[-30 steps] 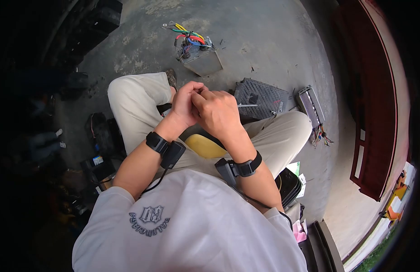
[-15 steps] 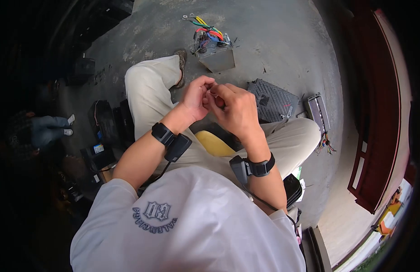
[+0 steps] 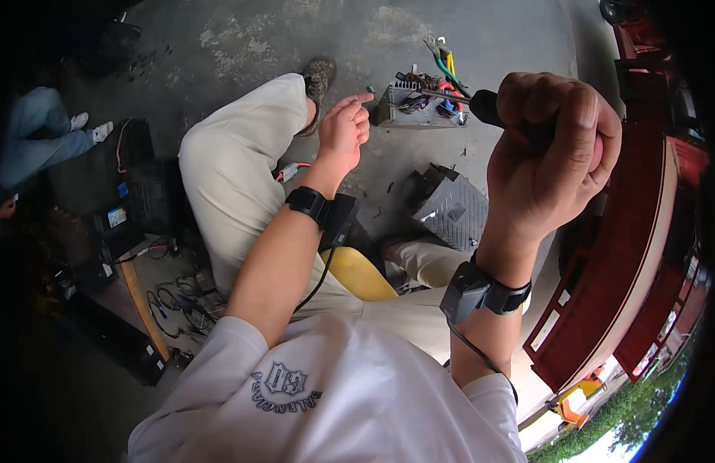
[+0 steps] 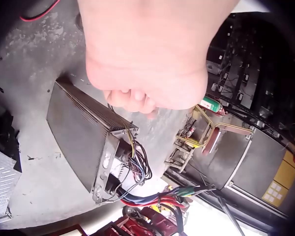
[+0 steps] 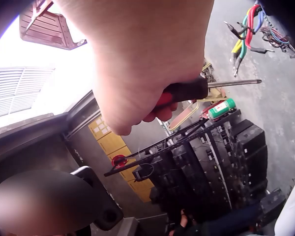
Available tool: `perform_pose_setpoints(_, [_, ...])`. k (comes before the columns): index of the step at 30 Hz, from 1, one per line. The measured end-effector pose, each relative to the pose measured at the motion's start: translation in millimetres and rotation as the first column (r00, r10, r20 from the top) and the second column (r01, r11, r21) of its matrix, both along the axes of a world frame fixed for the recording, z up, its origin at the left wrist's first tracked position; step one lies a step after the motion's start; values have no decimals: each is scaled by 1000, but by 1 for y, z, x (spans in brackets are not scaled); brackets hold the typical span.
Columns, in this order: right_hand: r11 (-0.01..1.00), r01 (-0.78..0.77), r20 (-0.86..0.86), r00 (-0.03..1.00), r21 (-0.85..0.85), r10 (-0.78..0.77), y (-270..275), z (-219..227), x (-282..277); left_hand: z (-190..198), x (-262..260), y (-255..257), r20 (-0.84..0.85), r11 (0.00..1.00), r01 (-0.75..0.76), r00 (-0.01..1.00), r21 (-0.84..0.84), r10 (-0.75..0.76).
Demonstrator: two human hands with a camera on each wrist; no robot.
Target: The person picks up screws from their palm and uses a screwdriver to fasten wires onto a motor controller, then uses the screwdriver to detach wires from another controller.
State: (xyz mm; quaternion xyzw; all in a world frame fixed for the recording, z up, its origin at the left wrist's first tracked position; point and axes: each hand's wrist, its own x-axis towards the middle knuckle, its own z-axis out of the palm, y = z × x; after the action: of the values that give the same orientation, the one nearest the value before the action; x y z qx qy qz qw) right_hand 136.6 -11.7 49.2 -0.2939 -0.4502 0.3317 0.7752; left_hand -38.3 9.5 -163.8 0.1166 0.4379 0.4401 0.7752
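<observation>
In the head view my right hand (image 3: 554, 154) is raised and grips a screwdriver (image 3: 487, 107) by its black-and-red handle. Its thin metal shaft points left, overlapping the wired unit in this view. The right wrist view also shows the screwdriver (image 5: 187, 90) jutting from the fist. My left hand (image 3: 343, 131) is held out lower, forefinger extended and the other fingers curled. A small dark speck shows at that fingertip; I cannot tell whether it is held. Beyond both hands, a grey metal controller box (image 3: 419, 116) with coloured cables stands on the floor.
A ribbed metal unit (image 3: 454, 212) lies on the floor ahead of my seat, a yellow pad (image 3: 361, 274). Loose cables (image 3: 180, 305) and black boxes lie to the left, where a person's jeans-clad legs (image 3: 41, 127) show. A dark red metal structure (image 3: 604, 301) runs along the right.
Earlier both hands were together over my lap. They have since parted: the right has risen to the right with the screwdriver, while the left stays out in front. The head view has shifted.
</observation>
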Motion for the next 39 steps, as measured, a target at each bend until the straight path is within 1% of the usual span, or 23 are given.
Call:
perform_pose_setpoints(1, [999,52,125,991,-10,-50,11,-6,-6,-5,4,4,18,1000,-16,1000,-19,16])
perform_pose_setpoints(3, [999,-12,170,985,-35,18,22,-20,-13,-15,9,10,-84,1000,19,996,22,-17])
perform_pose_setpoints(4, [998,21,250,968,-64,-4,24,-24,-18,-22,11,12,-160,998,16,987,66,-6])
perform_pose_setpoints(5, [995,54,327,945,-87,-22,27,-30,-24,-28,15,15,-148,999,5,989,53,3])
perform_pose_setpoints(6, [985,72,312,950,-159,-19,33,-48,-31,-37,21,18,-366,984,34,930,173,32])
perform_pose_setpoints(7, [978,81,328,945,-192,-14,35,-56,-31,-39,25,20,-569,951,107,818,290,81])
perform_pose_setpoints(9, [969,58,345,938,-239,29,41,-68,-28,-40,24,21,-569,963,110,821,247,52])
perform_pose_setpoints(11, [963,54,360,932,-264,46,46,-73,-25,-34,26,22,-575,956,203,817,214,-45])
perform_pose_setpoints(13, [958,48,373,926,-282,63,49,-77,-26,-31,27,25,-585,950,187,811,252,-5])
perform_pose_setpoints(15, [957,158,513,859,-245,-11,50,-79,-27,-24,26,23,-604,936,250,795,247,-53])
perform_pose_setpoints(16, [971,174,635,772,-165,-30,51,-82,-24,-20,25,24,-599,939,243,799,244,-51])
perform_pose_setpoints(17, [971,169,638,770,-167,-24,51,-83,-23,-16,23,26,-623,934,284,777,216,-92])
perform_pose_setpoints(18, [963,211,680,732,-170,-40,48,-81,-23,-13,22,27,-645,927,324,753,187,-133])
perform_pose_setpoints(20, [951,264,769,637,-162,-46,44,-80,-18,-10,22,27,-650,934,321,746,160,-145])
perform_pose_setpoints(21, [952,258,771,635,-165,-39,42,-79,-20,-9,22,27,-658,937,322,736,132,-160])
perform_pose_setpoints(24, [913,341,842,539,-223,4,37,-76,-22,-7,20,26,-686,936,339,703,91,-188])
perform_pose_setpoints(25, [915,336,843,539,-225,9,38,-74,-22,-8,20,26,-685,939,333,705,89,-186])
perform_pose_setpoints(27, [922,328,913,402,-209,64,38,-71,-22,-9,21,26,-602,953,294,776,79,-190])
perform_pose_setpoints(29, [944,290,919,394,-156,31,40,-78,-20,-9,23,26,-586,958,279,787,62,-191])
perform_pose_setpoints(31, [929,307,890,452,-208,50,38,-80,-20,-8,24,26,-571,964,263,798,40,-194])
perform_pose_setpoints(32, [929,304,891,451,-211,54,39,-81,-19,-7,24,26,-555,967,252,809,32,-193])
perform_pose_setpoints(34, [947,274,873,488,-167,13,42,-84,-18,-4,23,28,-540,970,241,820,26,-189])
perform_pose_setpoints(39, [929,297,888,455,-220,65,41,-79,-16,-6,26,28,-546,972,236,816,17,-188])
